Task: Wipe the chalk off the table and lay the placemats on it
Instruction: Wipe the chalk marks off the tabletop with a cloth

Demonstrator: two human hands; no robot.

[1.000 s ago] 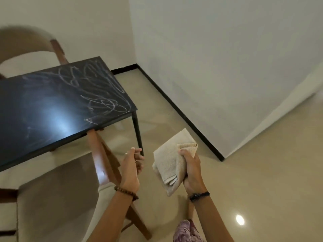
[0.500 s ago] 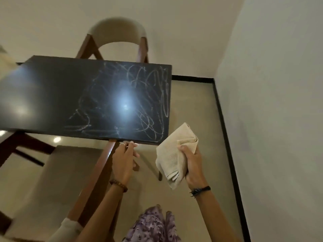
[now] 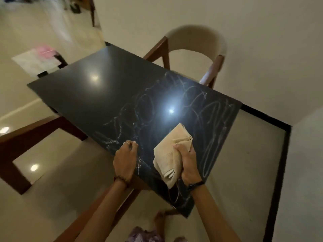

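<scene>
Nearest the camera, two forearms reach forward over the near right corner of the black table (image 3: 108,95). The right hand (image 3: 188,165) grasps a folded beige cloth (image 3: 169,154), fingers curled round its bunched middle; the cloth's upper fold points toward the far side and its loose lower end hangs beside the wrist, which carries a dark band. Whether the cloth touches the tabletop cannot be told. The left hand (image 3: 125,161) sits just left of the cloth, above the table's near edge, fingers curled in loosely and holding nothing; a ring shows on one finger and a beaded bracelet (image 3: 121,179) circles the wrist. White chalk scribbles (image 3: 209,119) cover the right half of the tabletop, from the near corner under the hands out to the far right edge; the left half looks plain black with a ceiling-light reflection. Below the near edge, at the left, brown wooden chair parts (image 3: 26,137) stand on the glossy pale floor. Beyond the far edge stands a wooden chair with a curved cream backrest (image 3: 195,39), close to the wall. Far left, a blurred pale sheet with a pink item (image 3: 38,58) on it lies on a low dark stand, well apart from the table.
</scene>
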